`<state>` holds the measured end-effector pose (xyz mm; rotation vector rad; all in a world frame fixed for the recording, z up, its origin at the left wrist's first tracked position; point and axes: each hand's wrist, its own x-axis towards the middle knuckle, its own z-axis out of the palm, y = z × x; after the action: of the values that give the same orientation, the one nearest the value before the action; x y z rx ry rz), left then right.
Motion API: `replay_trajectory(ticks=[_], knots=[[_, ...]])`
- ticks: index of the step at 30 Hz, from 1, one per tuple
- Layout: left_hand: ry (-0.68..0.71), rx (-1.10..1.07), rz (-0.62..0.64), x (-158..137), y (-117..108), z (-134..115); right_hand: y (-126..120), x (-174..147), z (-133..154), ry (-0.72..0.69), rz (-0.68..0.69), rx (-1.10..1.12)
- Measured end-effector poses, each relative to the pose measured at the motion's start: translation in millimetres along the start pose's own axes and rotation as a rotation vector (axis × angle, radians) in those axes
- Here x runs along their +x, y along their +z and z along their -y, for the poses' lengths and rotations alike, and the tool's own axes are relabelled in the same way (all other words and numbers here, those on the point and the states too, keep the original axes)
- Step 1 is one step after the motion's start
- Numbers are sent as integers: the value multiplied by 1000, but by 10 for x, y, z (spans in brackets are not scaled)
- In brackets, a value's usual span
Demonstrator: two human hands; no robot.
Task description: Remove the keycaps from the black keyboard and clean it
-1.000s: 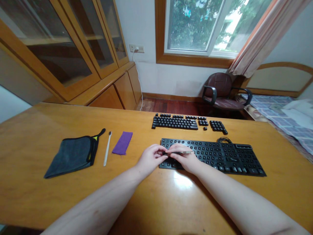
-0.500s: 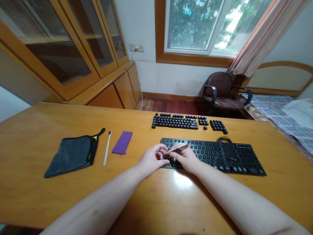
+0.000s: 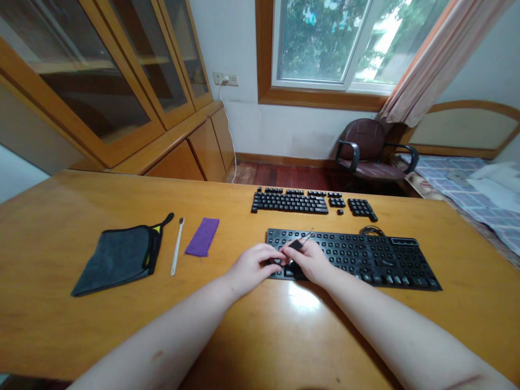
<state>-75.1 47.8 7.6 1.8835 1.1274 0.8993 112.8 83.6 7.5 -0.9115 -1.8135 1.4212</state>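
A black keyboard base (image 3: 345,249) lies in front of me, its switches bare over most of its face. My right hand (image 3: 311,262) is closed on a small keycap puller (image 3: 296,245), with a dark body and thin wire ends pointing up and away. Over the left end of the base, my left hand (image 3: 258,262) has its fingers curled in against the right fingertips. Whatever sits between the left fingers is hidden. Behind the base, loose black keycaps (image 3: 290,203) are laid out in keyboard order.
To the left on the wooden desk (image 3: 134,336) are a folded grey cloth (image 3: 117,252), a white toothbrush (image 3: 177,246) and a purple cloth (image 3: 202,237). A coiled cable (image 3: 371,231) lies behind the base. An office chair (image 3: 368,149) stands past the far edge.
The puller has turned in my right hand, so its thin wire ends now show at the top. My left fingers have closed in slightly toward the right hand.
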Motion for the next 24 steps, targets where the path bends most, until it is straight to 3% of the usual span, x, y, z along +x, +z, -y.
replay_trajectory(ticks=[7,13,17,21,24], knots=[[-39,28,17,-12,19,35,12,-4,17,-6,-29,-32],[18,50,-144,-24,-3,-13,8,2,52,-96,-38,-208],[49,2,-176,-54,13,12,11,2,50,-114,-50,-269],[-91,-122,-346,-53,58,28,26,7,-31,-8,-92,-3],[-193,-249,-513,48,-52,-106,43,16,-100,88,-185,226]])
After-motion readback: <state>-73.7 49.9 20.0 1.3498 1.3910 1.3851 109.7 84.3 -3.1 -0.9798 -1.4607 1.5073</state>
